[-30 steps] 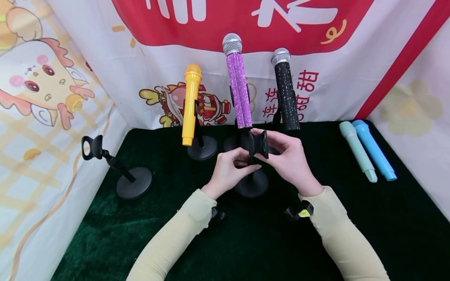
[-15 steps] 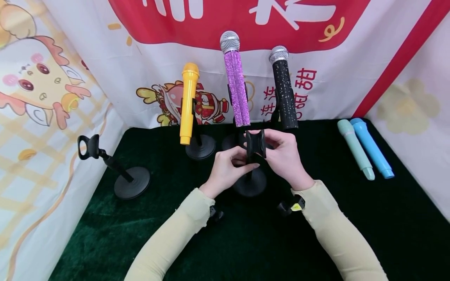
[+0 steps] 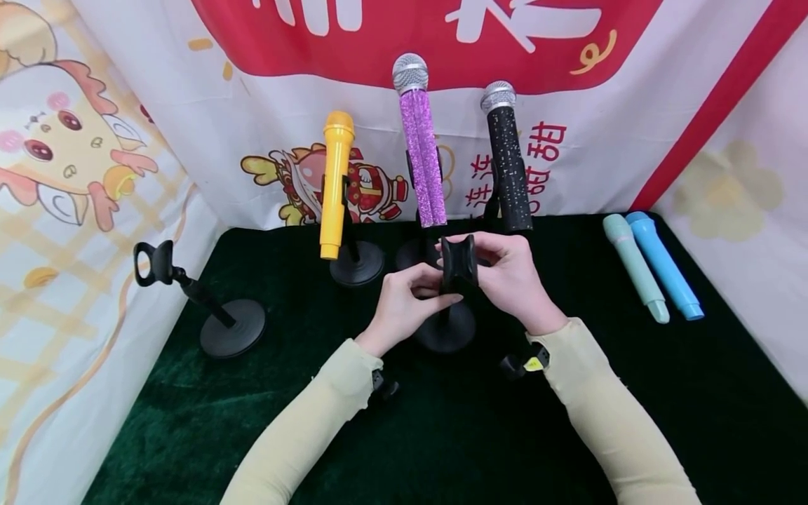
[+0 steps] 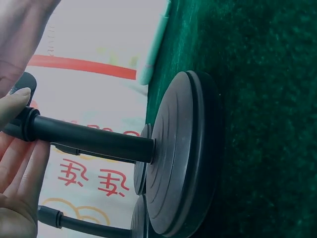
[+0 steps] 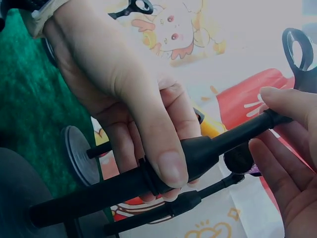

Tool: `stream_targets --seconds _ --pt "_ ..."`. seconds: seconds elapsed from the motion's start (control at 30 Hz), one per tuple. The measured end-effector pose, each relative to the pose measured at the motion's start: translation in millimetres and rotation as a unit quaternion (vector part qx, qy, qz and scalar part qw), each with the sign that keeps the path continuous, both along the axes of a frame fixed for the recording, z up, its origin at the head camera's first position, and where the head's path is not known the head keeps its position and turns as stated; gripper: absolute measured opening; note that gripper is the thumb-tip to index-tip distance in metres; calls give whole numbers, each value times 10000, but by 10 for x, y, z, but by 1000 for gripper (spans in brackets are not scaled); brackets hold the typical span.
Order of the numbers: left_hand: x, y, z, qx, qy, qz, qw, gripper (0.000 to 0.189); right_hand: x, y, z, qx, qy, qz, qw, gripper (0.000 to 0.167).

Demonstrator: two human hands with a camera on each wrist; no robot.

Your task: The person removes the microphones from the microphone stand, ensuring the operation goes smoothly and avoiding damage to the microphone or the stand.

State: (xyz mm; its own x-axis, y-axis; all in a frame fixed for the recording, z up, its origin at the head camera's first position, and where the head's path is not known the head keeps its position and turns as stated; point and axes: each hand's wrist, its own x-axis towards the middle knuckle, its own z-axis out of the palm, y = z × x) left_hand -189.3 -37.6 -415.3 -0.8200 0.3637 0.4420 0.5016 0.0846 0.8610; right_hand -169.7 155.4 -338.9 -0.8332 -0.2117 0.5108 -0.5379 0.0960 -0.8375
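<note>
A black desktop microphone stand stands between my hands, its round base (image 3: 445,328) on the cloth. My left hand (image 3: 404,305) grips the collar on the pole, thumb on one side and fingers on the other. Higher up, my right hand (image 3: 514,277) pinches the joint just below the microphone clip (image 3: 459,259). In the right wrist view, the clip's ring (image 5: 299,52) holds no microphone. The left wrist view shows the pole (image 4: 94,136) running straight from the collar to the base.
Yellow (image 3: 337,186), purple glitter (image 3: 421,151) and black (image 3: 508,165) microphones rest in stands behind. Another stand (image 3: 233,327), without a microphone, is at left. Mint (image 3: 636,270) and blue (image 3: 665,266) microphones lie at right on the green cloth (image 3: 189,435). A printed backdrop (image 3: 265,112) closes the back.
My right wrist has turned slightly inward while its fingers stay at the clip joint. The left hand keeps its hold on the collar. The head view has shifted a little.
</note>
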Motion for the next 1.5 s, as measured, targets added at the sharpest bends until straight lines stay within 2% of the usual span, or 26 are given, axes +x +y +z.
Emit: stream_targets --seconds 0.23,0.57,0.9,1.2,1.33,1.5 --pt "2 8 21 -48 -126 50 9999 23 -6 26 -45 34 -18 103 9999 16" --pt "9 21 -25 56 -450 133 9989 19 15 29 -338 298 -174 50 9994 20" --pt "7 48 6 8 -413 83 9991 19 38 25 -306 307 -109 -153 9994 24" --pt "37 47 9 117 -305 64 9994 20 91 93 -258 930 -216 -428 9945 29" --pt "50 -5 8 169 -219 46 9996 20 104 146 -276 816 -362 -348 9954 32" --pt "72 -151 34 107 -20 267 9996 18 114 181 -283 856 -640 -411 9934 36"
